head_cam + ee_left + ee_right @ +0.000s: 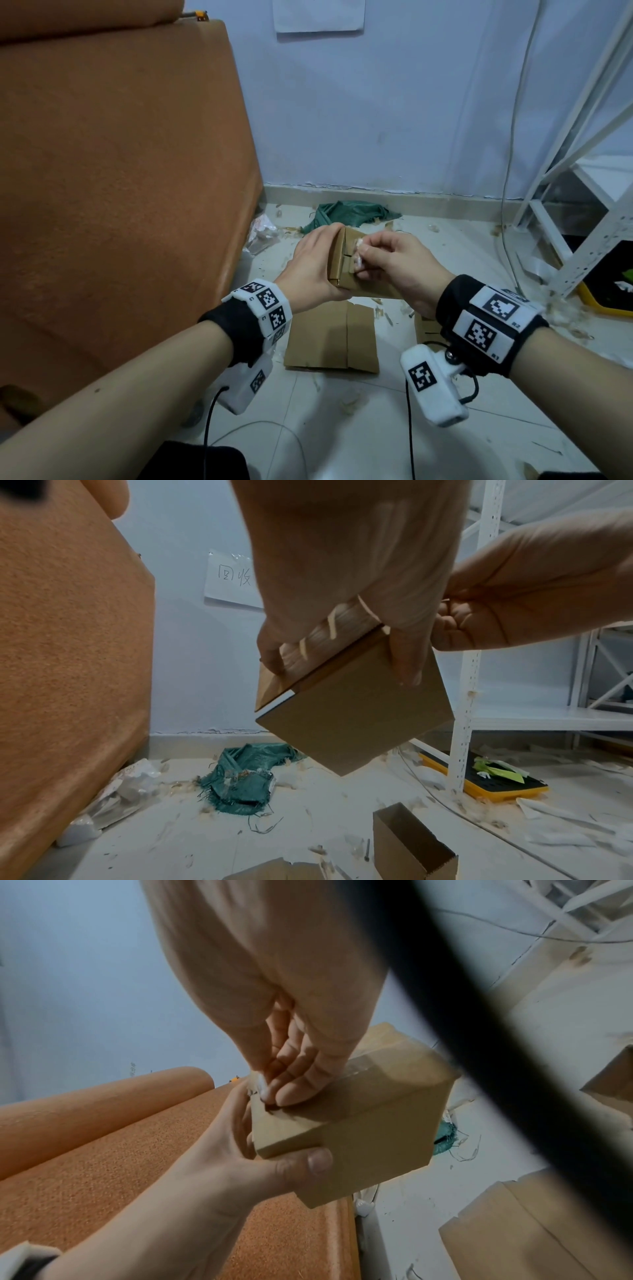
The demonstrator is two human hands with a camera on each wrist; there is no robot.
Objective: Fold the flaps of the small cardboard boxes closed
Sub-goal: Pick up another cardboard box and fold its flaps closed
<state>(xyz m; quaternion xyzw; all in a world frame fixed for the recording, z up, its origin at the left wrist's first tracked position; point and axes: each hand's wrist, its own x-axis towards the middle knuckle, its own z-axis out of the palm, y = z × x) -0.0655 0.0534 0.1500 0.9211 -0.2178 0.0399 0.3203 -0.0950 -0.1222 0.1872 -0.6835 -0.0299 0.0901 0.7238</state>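
Observation:
I hold a small brown cardboard box (346,270) in the air above the floor. My left hand (318,263) grips its left end, thumb on the near side and fingers round the far side. In the left wrist view the box (356,712) hangs under that hand (339,647). My right hand (363,255) pinches a white crumpled scrap (359,262) on the box's upper face. The right wrist view shows the same pinch by my right hand (274,1091) at the box (363,1131) edge, with clear tape along a seam. The flaps under my fingers are hidden.
A flattened cardboard box (332,337) lies on the tiled floor below my hands, and an open box (411,842) stands beside it. An orange cushion (120,171) fills the left. A green bag (349,214), a white shelf frame (582,192) and a yellow tray (486,781) are nearby.

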